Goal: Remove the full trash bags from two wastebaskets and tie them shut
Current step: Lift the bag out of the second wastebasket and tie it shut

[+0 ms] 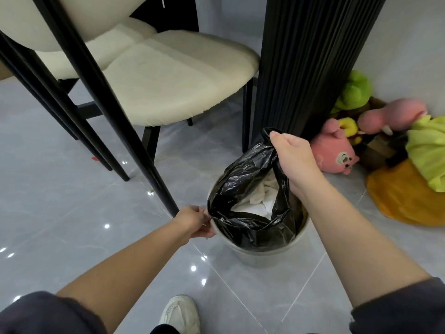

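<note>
Far left, a black chair leg [166, 198] slants down to the floor, and just beside its foot is the left hand [195, 220]. It sits low, at the near-left lip of the wastebasket [260, 260], with thumb and fingers pinching a bunched fold of the black trash bag [243, 179] right at the rim.

Moving across, the bag's mouth gapes open, with crumpled white waste [258, 196] showing inside. The bag's body sits down in the basket, below both hands; only the collar is clear of the rim.

On to the right, and there is the difference: the right hand [295, 157] is well up above the basket, fist curled tight round a gathered hank of the far edge, in front of the fluted black column [308, 56]. So the mouth runs on a slant, low at the left pinch and high at the right fist, and the load hangs straight down from both.

By the look of it, the pull has to go upward, and the left hand has further to rise before the opening sits level. If it lags, the bag may come out tilted toward that low side. Beyond, plush toys [334, 153] lie heaped against the wall.
</note>
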Demonstrator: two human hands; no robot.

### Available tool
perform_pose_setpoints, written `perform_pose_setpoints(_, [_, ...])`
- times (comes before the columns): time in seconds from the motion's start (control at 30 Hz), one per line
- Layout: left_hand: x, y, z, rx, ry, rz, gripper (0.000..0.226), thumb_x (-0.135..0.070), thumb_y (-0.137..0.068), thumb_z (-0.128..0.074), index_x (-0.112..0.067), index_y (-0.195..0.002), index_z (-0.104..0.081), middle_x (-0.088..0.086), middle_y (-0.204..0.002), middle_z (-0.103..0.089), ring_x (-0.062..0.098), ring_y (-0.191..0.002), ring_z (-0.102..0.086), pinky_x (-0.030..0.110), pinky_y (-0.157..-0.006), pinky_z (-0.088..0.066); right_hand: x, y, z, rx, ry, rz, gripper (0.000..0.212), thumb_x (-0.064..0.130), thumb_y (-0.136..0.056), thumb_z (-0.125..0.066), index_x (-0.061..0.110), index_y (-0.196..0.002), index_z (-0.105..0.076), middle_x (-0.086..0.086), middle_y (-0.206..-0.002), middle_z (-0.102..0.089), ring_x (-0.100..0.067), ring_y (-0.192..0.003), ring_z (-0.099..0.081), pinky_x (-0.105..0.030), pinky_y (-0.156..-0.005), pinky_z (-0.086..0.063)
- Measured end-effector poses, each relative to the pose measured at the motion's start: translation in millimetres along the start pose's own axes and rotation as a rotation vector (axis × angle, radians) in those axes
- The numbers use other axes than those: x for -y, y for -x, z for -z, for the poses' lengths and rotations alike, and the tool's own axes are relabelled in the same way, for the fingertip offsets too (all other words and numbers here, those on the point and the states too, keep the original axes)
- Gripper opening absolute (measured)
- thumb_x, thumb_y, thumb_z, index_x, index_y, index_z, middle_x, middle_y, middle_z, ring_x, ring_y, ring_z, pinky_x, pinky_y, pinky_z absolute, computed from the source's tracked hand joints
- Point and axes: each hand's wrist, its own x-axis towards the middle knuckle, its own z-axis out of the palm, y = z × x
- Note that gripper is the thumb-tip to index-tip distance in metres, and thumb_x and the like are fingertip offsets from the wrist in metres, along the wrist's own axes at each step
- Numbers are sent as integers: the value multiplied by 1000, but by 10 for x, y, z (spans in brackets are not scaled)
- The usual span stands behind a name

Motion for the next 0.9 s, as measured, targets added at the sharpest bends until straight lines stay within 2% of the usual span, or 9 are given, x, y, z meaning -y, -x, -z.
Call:
perform_pose_setpoints(0.1, [-87,-71,-97,-1,9,-8,17,0,-96,-47,8,-107,-57,14,-63,-59,17,-38,-62,26,-45,-57,73,-80,95,-9,-60,3,37,35,-89,-53,16,-62,-37,-7,-61,-28,-18,-56,-26,-29,-53,-21])
perform_pose_setpoints(0.27, [-257,-198,-308,-1,60,-16,5,-2,-95,-48,2,-97,-52,16,-66,-58,19,-38,-61,28,-44,-57,221,-233,228,-50,-88,-13,35,50,-75,-54,25,-58,-37,-5,-68,-36,-20,-67,-35,-40,-66,-29])
perform_pose_setpoints(0.4, [-413,-290,-507,-11,139,-28,10,-2,-95,-49,-1,-85,-49,16,-68,-56,23,-50,-58,29,-42,-56,364,-392,340,-50,-193,17,35,52,-68,-57,20,-82,-53,-5,-83,-46,-20,-77,-42,-39,-68,-34])
perform_pose_setpoints(0.57, [-488,-256,-709,-42,243,-54,15,-7,-97,-46,1,-109,-50,12,-71,-59,23,-52,-58,28,-43,-55,632,-455,364,-62,-185,57,34,52,-70,-55,20,-82,-52,-6,-82,-48,-19,-75,-44,-38,-68,-36])
perform_pose_setpoints(0.63, [-505,-158,-712,-4,256,-52,23,-10,-98,-44,-3,-120,-46,10,-81,-60,23,-65,-60,33,-59,-56,782,-463,359,-66,-182,85,33,51,-72,-55,20,-81,-53,-7,-81,-49,-20,-74,-45,-38,-68,-37])
perform_pose_setpoints(0.73, [-595,44,-608,34,135,-112,49,-12,-97,-46,-13,-143,-30,11,-120,-54,24,-100,-55,39,-82,-48,1061,-447,367,-54,-181,121,35,48,-79,-54,13,-83,-56,-25,-82,-56,-23,-74,-52,-38,-74,-44])
perform_pose_setpoints(0.8, [-706,220,-510,-6,44,-222,57,-12,-94,-52,-14,-145,-27,10,-136,-46,21,-108,-51,35,-81,-45,1236,-418,364,-50,-189,143,51,43,-86,-52,-8,-90,-56,-37,-102,-56,-28,-77,-59,-43,-83,-51])
perform_pose_setpoints(0.83, [-770,335,-450,-37,12,-283,58,-11,-92,-55,-13,-143,-29,10,-137,-46,21,-109,-52,32,-80,-44,1305,-391,354,-44,-184,157,54,42,-88,-51,-11,-96,-54,-36,-102,-56,-24,-78,-57,-42,-84,-51])
perform_pose_setpoints(0.9, [-892,608,-300,-99,-53,-410,55,-10,-90,-59,-12,-139,-33,7,-131,-51,19,-105,-56,27,-77,-45,1429,-337,317,-19,-164,162,48,42,-90,-50,-6,-92,-57,-21,-85,-57,-16,-77,-49,-33,-77,-43])
